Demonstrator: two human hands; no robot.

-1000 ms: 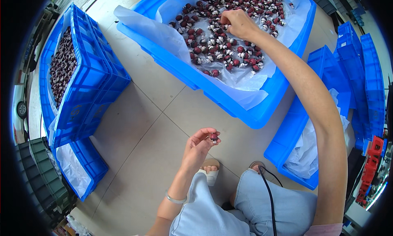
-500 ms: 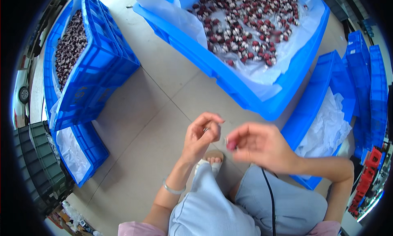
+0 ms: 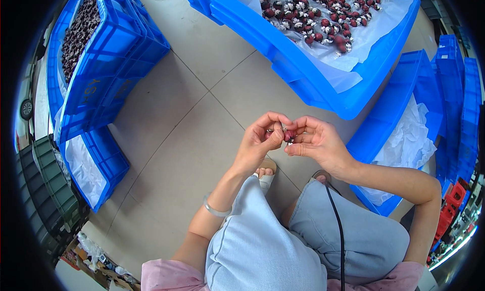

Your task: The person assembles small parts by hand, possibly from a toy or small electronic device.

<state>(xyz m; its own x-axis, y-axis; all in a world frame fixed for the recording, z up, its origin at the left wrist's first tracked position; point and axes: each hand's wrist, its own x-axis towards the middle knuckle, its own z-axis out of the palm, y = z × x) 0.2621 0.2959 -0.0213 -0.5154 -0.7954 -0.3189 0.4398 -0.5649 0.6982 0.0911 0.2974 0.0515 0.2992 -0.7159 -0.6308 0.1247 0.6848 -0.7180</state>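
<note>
My left hand (image 3: 260,139) and my right hand (image 3: 321,145) meet above my lap, fingertips close together. Pinched in the left fingers is a small dark-red piece (image 3: 269,134), mostly covered by the thumb and forefinger. Between the right thumb and fingers sits another small dark-red and white piece (image 3: 289,136); whether the two are joined I cannot tell. Many similar round red-and-white pieces (image 3: 323,26) lie in the large blue crate (image 3: 283,58) ahead, on its white sheet lining (image 3: 331,71).
At left, stacked blue crates (image 3: 113,53) hold a heap of small dark pieces (image 3: 81,33). Below them is a lower blue crate (image 3: 111,154) with white lining. Another blue crate (image 3: 374,129) with crumpled white sheets (image 3: 404,139) stands at right. A black cable (image 3: 334,217) crosses my leg.
My hands have come together, the right moving left and up to the left fingertips. The view has shifted, so the crates sit higher in the picture.
</note>
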